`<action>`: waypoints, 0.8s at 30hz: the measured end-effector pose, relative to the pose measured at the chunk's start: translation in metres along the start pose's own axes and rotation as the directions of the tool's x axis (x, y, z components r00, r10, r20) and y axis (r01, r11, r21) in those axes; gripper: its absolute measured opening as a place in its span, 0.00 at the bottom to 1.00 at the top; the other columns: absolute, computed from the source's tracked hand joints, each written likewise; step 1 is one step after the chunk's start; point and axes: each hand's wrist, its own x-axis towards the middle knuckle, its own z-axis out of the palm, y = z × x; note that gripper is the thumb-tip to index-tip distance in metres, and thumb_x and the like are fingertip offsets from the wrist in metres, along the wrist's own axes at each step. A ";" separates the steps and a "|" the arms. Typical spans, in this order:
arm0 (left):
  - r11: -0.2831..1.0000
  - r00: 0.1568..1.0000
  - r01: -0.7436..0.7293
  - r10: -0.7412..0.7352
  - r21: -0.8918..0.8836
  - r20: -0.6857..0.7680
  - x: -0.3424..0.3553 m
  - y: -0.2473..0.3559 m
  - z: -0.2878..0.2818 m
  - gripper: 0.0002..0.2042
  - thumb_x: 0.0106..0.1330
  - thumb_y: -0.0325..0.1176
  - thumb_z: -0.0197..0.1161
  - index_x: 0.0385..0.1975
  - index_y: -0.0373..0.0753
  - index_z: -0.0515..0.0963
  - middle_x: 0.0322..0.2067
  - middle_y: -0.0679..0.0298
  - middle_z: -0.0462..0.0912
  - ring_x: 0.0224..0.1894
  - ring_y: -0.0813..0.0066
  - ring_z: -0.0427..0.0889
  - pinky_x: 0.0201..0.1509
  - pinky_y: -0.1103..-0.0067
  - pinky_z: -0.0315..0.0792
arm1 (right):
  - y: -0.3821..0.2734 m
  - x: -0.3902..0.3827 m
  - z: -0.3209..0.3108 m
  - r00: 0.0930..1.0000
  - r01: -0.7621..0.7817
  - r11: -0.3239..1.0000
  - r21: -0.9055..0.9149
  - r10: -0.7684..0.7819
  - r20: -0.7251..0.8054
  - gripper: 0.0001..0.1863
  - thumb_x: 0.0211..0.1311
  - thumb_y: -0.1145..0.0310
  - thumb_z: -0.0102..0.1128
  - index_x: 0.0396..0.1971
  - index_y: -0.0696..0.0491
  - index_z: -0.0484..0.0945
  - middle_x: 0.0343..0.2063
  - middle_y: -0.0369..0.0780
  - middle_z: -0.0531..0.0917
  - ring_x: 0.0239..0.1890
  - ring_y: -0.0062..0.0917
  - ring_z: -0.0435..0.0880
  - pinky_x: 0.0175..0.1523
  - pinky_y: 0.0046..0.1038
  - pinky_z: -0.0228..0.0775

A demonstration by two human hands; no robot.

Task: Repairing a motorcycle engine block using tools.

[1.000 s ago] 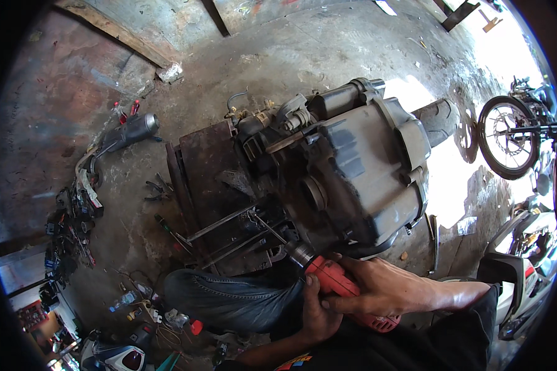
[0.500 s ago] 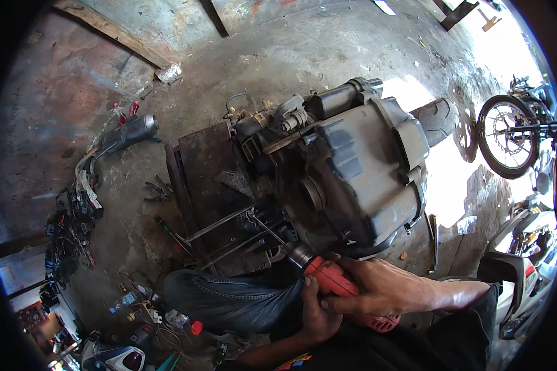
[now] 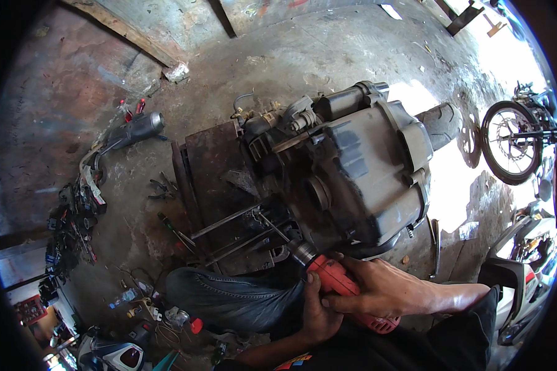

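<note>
A red power drill (image 3: pixel 333 276) with a black chuck lies in both my hands. My right hand (image 3: pixel 387 287) is wrapped over its body from the right. From below, my left hand (image 3: pixel 320 314) grips its near side, thumb up against the red housing. The long thin bit (image 3: pixel 275 227) points up and left, its tip at a dark metal part of a scooter engine (image 3: pixel 269 213). Two long metal rods (image 3: pixel 229 221) stick out leftward beside the bit. Right of the rods sits a large dusty airbox (image 3: pixel 377 167), with a round opening facing the engine.
The engine rests on a rusty metal stand (image 3: pixel 210 161). My jeans-clad knee (image 3: pixel 229 297) is close below it. An exhaust muffler (image 3: pixel 136 128), pliers (image 3: pixel 163 186) and a screwdriver (image 3: pixel 174 227) lie on the left floor. A motorcycle wheel (image 3: pixel 510 142) stands at the right.
The whole scene has shifted slightly right and down in the picture. Both hands keep their hold on the drill, and its bit stays at the same engine part.
</note>
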 end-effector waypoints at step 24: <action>0.999 1.000 -0.015 0.015 0.041 -0.003 0.003 -0.001 -0.008 0.35 0.72 0.67 0.44 0.64 0.43 0.65 0.55 0.62 0.75 0.58 0.67 0.75 0.64 0.67 0.69 | -0.007 -0.002 0.003 0.998 -0.003 1.000 -0.003 0.003 -0.056 0.38 0.56 0.45 0.63 0.50 0.69 0.71 0.31 0.61 0.83 0.36 0.56 0.85 0.43 0.45 0.78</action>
